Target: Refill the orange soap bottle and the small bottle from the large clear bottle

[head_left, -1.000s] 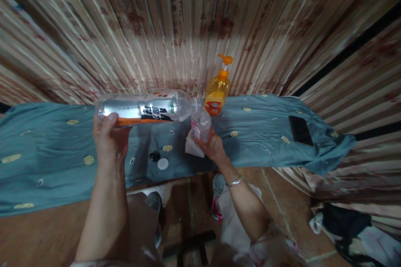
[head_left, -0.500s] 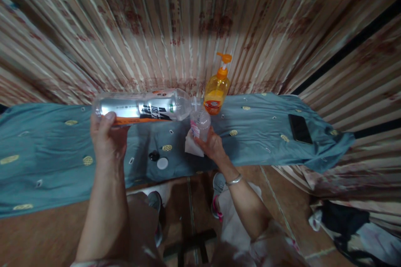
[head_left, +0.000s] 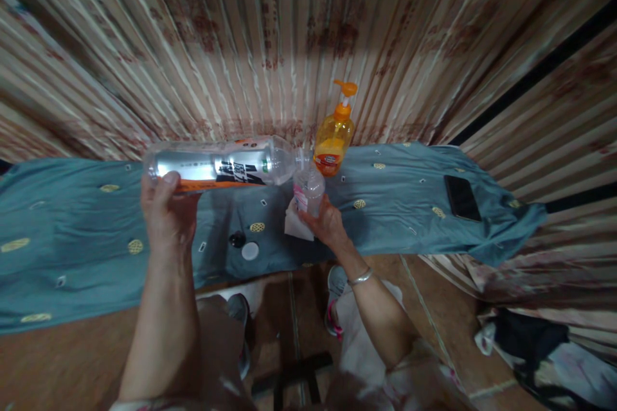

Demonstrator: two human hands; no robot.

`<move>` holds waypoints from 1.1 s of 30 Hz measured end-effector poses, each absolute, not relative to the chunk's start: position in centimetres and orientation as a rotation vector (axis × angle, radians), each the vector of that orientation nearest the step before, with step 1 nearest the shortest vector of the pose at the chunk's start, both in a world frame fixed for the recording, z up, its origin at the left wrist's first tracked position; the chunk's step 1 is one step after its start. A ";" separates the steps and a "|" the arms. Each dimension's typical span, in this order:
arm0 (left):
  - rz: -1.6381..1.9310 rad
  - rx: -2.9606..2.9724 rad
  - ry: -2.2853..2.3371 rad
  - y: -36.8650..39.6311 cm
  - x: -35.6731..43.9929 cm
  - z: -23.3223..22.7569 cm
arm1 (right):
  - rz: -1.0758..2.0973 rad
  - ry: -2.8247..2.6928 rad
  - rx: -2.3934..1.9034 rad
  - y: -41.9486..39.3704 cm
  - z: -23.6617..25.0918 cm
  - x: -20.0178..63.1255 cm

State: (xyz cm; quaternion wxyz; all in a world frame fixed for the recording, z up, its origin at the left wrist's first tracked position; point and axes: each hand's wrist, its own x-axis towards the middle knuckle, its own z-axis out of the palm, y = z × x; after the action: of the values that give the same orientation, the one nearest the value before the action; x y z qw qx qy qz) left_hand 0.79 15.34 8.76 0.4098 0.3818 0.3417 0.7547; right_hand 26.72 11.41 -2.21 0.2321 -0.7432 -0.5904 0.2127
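Little has shifted since the earlier frames: the big bottle (head_left: 216,167) stays almost level and the small bottle (head_left: 308,190) stays under its mouth, both a touch lower in view as the head moved.

The left hand (head_left: 166,212) has its grip closed round the big bottle's base end, thumb up on the near side. The right hand (head_left: 324,223) grips the small bottle low down, upright, with a white tissue (head_left: 295,225) tucked against it on the left. Both bottles are held above the blue cloth (head_left: 72,250) on the counter, neck to neck.

To pour well here, the judgement is that the base should rise slowly, since a near-level bottle gulps and splashes. Keeping the two mouths touching, the small bottle plumb and its level watched would help, as it looks quick to fill.

Two caps (head_left: 244,246) lie on the cloth just below. A soap pump (head_left: 333,139) stands just behind; a phone (head_left: 461,198) lies well apart to the right.
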 end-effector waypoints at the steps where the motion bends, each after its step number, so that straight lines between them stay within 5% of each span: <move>1: 1.899 0.968 0.860 15.3 0.9 8.8 | 0.579 -1.622 -2.047 11.4 -2.3 26.7; 33: 1.892 0.988 0.844 15.6 0.5 8.5 | 0.599 -1.663 -2.006 11.4 -2.3 27.3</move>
State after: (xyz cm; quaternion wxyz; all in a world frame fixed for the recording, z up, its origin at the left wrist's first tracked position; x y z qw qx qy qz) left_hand 0.48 15.58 8.46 0.4107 0.3925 0.3354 0.7515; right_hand 27.26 11.44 -2.32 0.2318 -0.7297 -0.6052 0.2179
